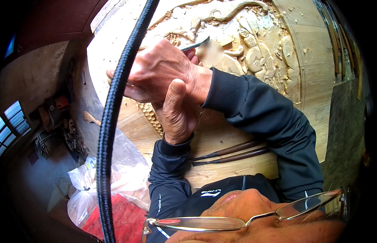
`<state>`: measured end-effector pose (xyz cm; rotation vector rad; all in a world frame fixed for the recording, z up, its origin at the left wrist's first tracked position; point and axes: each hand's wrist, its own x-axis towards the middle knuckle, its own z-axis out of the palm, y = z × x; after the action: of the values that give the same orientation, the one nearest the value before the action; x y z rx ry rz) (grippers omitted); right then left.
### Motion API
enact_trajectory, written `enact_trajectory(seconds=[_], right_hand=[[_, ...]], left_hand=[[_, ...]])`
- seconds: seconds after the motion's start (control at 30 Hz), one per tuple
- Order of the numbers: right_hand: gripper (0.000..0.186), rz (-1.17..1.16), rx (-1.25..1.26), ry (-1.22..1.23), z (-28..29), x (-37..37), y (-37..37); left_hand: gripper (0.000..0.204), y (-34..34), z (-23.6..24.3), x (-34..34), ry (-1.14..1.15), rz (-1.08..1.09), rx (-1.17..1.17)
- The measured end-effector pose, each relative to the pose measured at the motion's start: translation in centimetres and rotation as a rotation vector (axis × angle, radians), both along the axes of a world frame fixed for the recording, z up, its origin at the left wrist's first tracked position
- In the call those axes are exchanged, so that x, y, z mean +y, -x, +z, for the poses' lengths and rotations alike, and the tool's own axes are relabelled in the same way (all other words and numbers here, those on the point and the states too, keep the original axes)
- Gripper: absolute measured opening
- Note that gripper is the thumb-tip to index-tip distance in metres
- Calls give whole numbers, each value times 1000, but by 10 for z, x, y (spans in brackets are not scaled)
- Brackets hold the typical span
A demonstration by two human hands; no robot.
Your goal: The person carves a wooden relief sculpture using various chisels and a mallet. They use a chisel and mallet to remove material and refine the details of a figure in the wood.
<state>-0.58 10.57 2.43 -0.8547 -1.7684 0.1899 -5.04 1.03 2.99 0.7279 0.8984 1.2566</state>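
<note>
My right hand [162,73] crosses over my left and is closed in a fist around a chisel, whose handle is mostly hidden. The thin dark blade of the chisel [198,43] points right, over the carved middle of a pale wooden panel [314,77]. Under the right wrist, my left hand [180,115] shows its thumb raised, and its fingertips are curled against the blade's lower part. Raised curving shapes and loose wood chips cover the carved area. Two more chisels, an upper one [237,149] and a lower one [237,158], lie side by side on the panel's near part.
A black braided cable [109,133] runs down the view in front of everything. Several long-handled tools [338,36] lie at the far right. A clear plastic bag [81,178] and a red bundle [119,216] sit at the lower left. Cluttered equipment [54,107] stands beyond, left.
</note>
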Motion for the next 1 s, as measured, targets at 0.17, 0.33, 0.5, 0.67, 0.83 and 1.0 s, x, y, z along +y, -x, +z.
enact_trajectory(seconds=[0.17, 0.33, 0.5, 0.67, 0.83, 1.0], right_hand=[[25, 42, -53, 30, 9, -5, -13], [24, 16, -57, 18, 6, -4, -11], [24, 9, -98, 39, 11, -5, -15], [26, 8, -27, 23, 9, -4, -13], [27, 13, -80, 57, 8, -3, -14], [27, 12, -101, 82, 9, -3, -13]], left_hand=[[106, -1, -1, 0, -38, 24, 38], [109, 1, -1, -2, 1, 20, 33], [111, 3, 0, 0, 0, 5, 40], [100, 5, 1, 2, 41, 27, -152], [99, 8, 1, 4, 50, -47, -161], [107, 8, 3, 5, 2, -74, -1]])
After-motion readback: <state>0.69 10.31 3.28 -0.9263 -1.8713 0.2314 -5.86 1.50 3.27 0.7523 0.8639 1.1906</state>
